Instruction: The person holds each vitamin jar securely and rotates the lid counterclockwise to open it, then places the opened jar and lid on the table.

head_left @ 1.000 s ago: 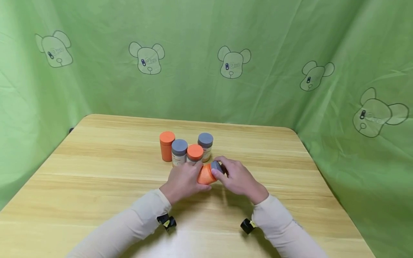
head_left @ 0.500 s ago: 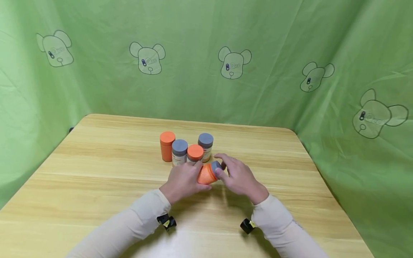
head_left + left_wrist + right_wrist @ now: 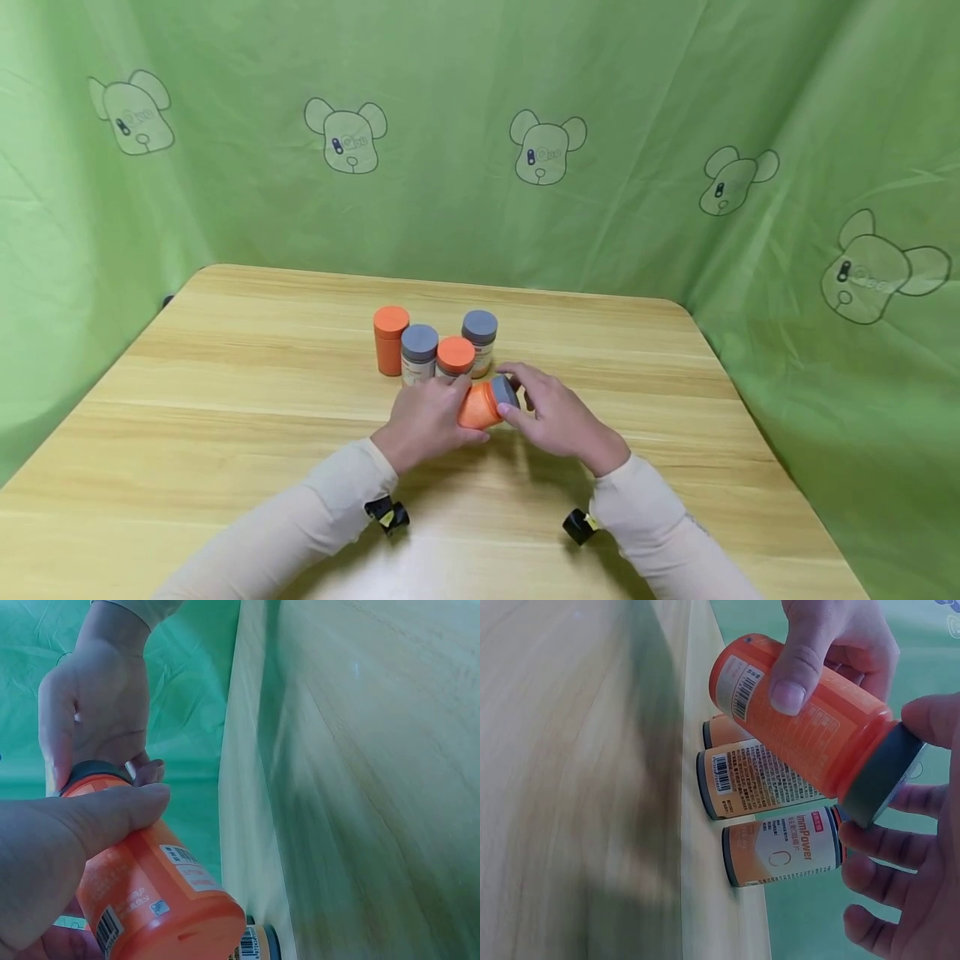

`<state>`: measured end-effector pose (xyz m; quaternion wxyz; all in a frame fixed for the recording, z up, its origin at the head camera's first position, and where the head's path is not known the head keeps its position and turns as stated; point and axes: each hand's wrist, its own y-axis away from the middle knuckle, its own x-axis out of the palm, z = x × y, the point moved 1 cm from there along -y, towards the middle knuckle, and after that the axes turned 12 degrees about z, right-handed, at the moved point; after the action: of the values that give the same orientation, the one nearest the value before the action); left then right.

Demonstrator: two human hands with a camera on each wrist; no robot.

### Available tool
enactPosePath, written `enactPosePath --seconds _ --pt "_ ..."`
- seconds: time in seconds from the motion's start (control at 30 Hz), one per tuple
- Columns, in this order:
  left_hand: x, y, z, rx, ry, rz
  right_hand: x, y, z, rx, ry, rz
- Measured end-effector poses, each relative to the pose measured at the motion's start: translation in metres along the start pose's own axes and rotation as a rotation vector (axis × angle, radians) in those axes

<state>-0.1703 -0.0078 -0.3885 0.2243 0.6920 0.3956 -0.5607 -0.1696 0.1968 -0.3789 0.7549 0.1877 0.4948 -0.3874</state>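
In the head view, an orange bottle [image 3: 477,407] with a grey cap [image 3: 504,390] is held tilted above the wooden table. My left hand [image 3: 427,421] grips its body; in the left wrist view the thumb lies across the orange side. My right hand [image 3: 558,417] is at the cap end. The right wrist view shows its thumb and fingertips touching the edge of the cap [image 3: 881,776], with the lower fingers spread off it. The cap sits on the bottle. Part of the bottle's body is hidden behind the left hand.
Behind the hands stand an all-orange bottle [image 3: 391,342], a labelled bottle with a grey cap [image 3: 419,346], one with an orange cap [image 3: 455,354] and another grey-capped bottle [image 3: 480,329]. A green curtain [image 3: 450,225] hangs beyond the table [image 3: 247,350].
The right fingers have shifted around the grey cap, easing off and coming back to its edge. The left hand and the standing bottles stay in place.
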Motion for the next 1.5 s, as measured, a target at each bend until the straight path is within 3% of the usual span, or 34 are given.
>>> enactPosePath --seconds 0.37,0.57,0.7,1.17,1.5 --pt "0.0003 -0.0015 0.0001 0.025 -0.027 -0.014 0.0001 -0.0025 0.0013 0.105 0.056 -0.024" --pt "0.0008 -0.0014 0.0007 0.01 -0.034 -0.013 -0.0016 -0.0026 0.0003 0.034 -0.052 0.041" --pt "0.0015 -0.0014 0.0011 0.007 -0.043 -0.004 -0.0021 -0.0005 -0.0013 -0.019 -0.049 0.058" --pt "-0.0004 -0.0008 -0.0002 0.019 -0.045 -0.003 0.0015 -0.0038 -0.0006 0.081 0.022 -0.001" --pt "0.0014 -0.0013 0.001 0.013 -0.032 -0.01 0.0005 -0.0002 -0.001 0.043 -0.029 0.017"
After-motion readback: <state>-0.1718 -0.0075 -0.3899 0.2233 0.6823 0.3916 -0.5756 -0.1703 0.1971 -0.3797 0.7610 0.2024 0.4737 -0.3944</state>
